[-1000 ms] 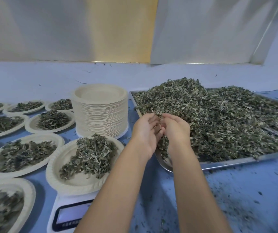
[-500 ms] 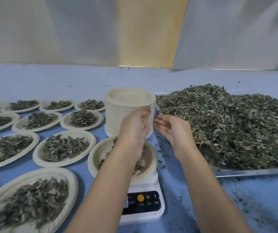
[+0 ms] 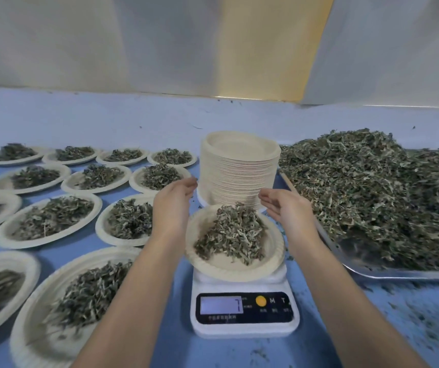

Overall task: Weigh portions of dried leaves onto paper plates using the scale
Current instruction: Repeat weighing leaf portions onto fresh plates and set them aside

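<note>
A white digital scale stands on the blue table with its display lit. On it rests a paper plate that carries a mound of dried leaves. My left hand hovers just left of the plate, palm turned inward, fingers apart and empty. My right hand hovers just right of it, also apart and empty. A metal tray on the right holds a big heap of dried leaves.
A tall stack of empty paper plates stands right behind the scale. Several plates filled with leaves cover the table to the left. Leaf crumbs litter the table at the front right. A pale wall rises behind.
My hands left the tray heap, moved over the plate on the scale, then spread apart. The leaf mound on the plate looks larger. The view shifted left and down.
</note>
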A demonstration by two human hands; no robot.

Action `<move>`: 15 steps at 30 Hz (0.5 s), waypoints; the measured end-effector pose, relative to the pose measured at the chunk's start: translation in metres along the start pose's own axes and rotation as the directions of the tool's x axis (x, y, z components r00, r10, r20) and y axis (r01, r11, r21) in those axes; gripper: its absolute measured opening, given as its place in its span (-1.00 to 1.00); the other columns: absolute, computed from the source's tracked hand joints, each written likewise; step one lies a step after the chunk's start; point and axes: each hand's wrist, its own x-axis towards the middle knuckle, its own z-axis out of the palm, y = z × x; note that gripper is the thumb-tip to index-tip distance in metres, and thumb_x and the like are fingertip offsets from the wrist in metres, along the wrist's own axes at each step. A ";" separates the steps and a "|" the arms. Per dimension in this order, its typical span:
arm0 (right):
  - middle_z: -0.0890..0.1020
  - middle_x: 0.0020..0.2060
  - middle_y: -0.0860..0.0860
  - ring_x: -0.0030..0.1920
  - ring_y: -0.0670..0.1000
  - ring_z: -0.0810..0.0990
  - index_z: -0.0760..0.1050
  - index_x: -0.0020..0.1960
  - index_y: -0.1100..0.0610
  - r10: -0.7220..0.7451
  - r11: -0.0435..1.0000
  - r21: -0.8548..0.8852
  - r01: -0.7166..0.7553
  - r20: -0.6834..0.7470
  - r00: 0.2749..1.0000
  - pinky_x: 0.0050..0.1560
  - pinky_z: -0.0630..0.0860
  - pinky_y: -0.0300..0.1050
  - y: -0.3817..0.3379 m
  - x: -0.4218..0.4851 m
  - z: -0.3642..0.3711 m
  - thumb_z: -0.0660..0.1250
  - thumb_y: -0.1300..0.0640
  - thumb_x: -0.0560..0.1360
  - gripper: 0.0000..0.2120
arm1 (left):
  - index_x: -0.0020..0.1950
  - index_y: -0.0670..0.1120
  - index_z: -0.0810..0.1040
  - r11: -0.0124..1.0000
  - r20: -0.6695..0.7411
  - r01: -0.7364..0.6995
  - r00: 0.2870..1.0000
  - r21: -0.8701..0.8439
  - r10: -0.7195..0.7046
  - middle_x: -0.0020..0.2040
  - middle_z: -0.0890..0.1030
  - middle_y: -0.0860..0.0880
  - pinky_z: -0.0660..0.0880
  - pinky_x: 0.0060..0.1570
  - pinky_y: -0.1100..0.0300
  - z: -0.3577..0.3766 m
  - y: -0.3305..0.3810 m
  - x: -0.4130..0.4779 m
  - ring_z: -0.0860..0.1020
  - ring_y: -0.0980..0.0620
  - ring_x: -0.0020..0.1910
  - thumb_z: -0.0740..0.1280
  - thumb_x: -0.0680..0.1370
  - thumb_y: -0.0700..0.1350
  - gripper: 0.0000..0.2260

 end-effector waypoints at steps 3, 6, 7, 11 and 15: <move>0.67 -0.03 0.07 0.04 -0.01 0.63 0.61 -0.16 0.07 -0.061 0.996 -0.059 0.061 0.008 0.998 0.13 0.49 -0.13 0.006 -0.003 0.001 0.22 0.27 0.52 -0.78 | 0.20 -0.14 0.58 0.999 -0.016 0.040 0.999 0.016 -0.039 0.16 0.60 -0.02 0.40 0.14 0.24 -0.004 -0.011 0.004 0.53 0.10 0.16 0.14 0.56 -0.29 -0.70; 0.68 -0.05 0.07 0.05 0.02 0.63 0.62 -0.17 0.06 -0.107 0.991 -0.082 0.107 -0.001 0.994 0.19 0.51 -0.06 0.008 -0.006 0.001 0.21 0.29 0.51 -0.75 | 0.20 -0.19 0.57 0.994 -0.016 0.109 0.994 -0.031 -0.110 0.17 0.60 -0.07 0.42 0.27 0.12 -0.003 -0.018 0.007 0.53 0.04 0.20 0.15 0.56 -0.31 -0.70; 0.68 -0.05 0.06 0.05 0.01 0.63 0.62 -0.15 0.06 -0.114 0.990 -0.087 0.114 0.002 0.993 0.20 0.51 -0.05 0.008 -0.007 0.000 0.21 0.29 0.51 -0.75 | 0.19 -0.20 0.58 0.992 -0.013 0.122 0.992 -0.045 -0.122 0.17 0.60 -0.09 0.41 0.29 0.09 -0.003 -0.019 0.007 0.53 0.03 0.20 0.16 0.55 -0.31 -0.71; 0.68 -0.04 0.09 0.06 0.02 0.63 0.62 -0.11 0.11 -0.118 0.990 -0.078 0.119 0.013 0.993 0.20 0.52 -0.06 0.007 -0.009 0.000 0.19 0.32 0.52 -0.76 | 0.14 -0.20 0.57 0.985 0.001 0.144 0.990 -0.090 -0.144 0.17 0.60 -0.12 0.40 0.30 0.10 -0.001 -0.021 0.006 0.54 0.01 0.19 0.18 0.56 -0.31 -0.76; 0.69 -0.05 0.10 0.05 0.03 0.64 0.62 -0.07 0.18 -0.122 0.990 -0.074 0.123 0.017 0.992 0.18 0.53 -0.09 0.006 -0.012 0.002 0.19 0.35 0.51 -0.76 | 0.11 -0.19 0.57 0.978 0.015 0.166 0.986 -0.129 -0.165 0.17 0.60 -0.13 0.39 0.31 0.07 -0.001 -0.020 0.005 0.54 0.01 0.19 0.19 0.55 -0.31 -0.78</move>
